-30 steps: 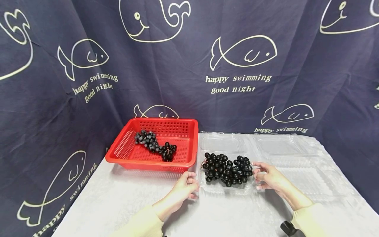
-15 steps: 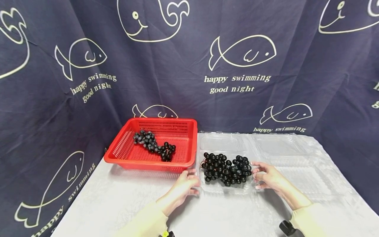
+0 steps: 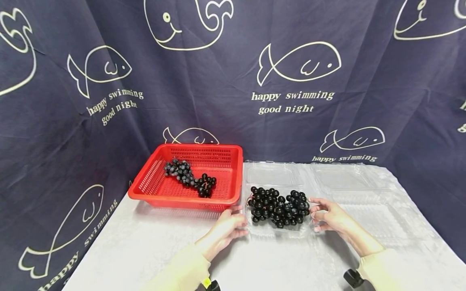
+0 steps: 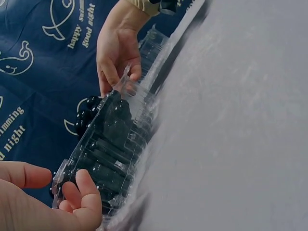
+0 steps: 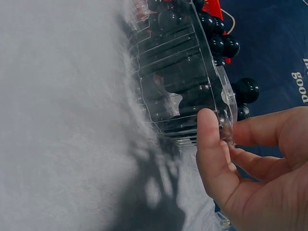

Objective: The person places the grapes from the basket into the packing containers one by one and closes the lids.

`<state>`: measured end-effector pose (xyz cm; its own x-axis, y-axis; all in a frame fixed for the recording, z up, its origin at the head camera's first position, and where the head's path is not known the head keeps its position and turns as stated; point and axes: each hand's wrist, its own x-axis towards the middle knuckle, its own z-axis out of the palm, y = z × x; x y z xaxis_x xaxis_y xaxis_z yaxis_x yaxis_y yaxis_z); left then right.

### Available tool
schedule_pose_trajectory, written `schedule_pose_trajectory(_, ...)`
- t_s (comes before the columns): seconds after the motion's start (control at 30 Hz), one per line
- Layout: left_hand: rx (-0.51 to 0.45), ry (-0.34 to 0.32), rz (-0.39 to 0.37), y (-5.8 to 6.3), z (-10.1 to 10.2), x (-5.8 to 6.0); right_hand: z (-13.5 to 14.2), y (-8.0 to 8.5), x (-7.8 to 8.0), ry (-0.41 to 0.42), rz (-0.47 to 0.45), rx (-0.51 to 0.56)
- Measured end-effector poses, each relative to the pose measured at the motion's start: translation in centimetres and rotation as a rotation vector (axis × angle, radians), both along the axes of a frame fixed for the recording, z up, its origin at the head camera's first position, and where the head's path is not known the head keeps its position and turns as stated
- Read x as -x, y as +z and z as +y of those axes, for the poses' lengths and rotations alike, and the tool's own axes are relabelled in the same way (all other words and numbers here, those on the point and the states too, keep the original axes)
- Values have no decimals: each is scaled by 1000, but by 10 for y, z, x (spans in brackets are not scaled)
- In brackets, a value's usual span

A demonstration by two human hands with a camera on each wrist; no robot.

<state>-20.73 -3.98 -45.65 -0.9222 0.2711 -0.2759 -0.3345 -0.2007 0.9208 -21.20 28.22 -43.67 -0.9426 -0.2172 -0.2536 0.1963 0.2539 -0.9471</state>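
Observation:
A clear plastic clamshell box (image 3: pixel 303 231) stands on the white-covered table, its lid (image 3: pixel 273 174) laid back behind it. Black grapes (image 3: pixel 278 208) in bunches fill its base and heap above the rim. My left hand (image 3: pixel 223 228) is at the box's left side; the left wrist view has its thumb and fingers around the rim (image 4: pixel 60 175). On the opposite side my right hand (image 3: pixel 335 220) pinches the rim between thumb and fingers, seen close up in the right wrist view, where the grapes (image 5: pixel 219 43) show through the clear wall.
A red perforated basket (image 3: pixel 233 196) stands left of the box, holding more dark grapes (image 3: pixel 185 176). To the right lies another open clear plastic box (image 3: pixel 382 220), with its lid at the back. A dark blue printed curtain (image 3: pixel 225 81) hangs behind the table.
My left hand has moved slightly right, closer in against the box's left side. The right hand stays at the other side. The grapes and basket hold their places.

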Motion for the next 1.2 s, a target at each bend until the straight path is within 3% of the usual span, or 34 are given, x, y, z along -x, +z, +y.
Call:
schedule_pose_trajectory(0.37,-134,44,-49,-2,5,1,-1,7,3,28,-15,-21)
schedule_pose_trajectory(0.8,-164,27,-90,-5,7,-7,1,11,0,24,-27,-76)
schedule_pose_trajectory(1.2,-152,51,-92,-5,6,-14,0,9,-3,27,-32,-71)
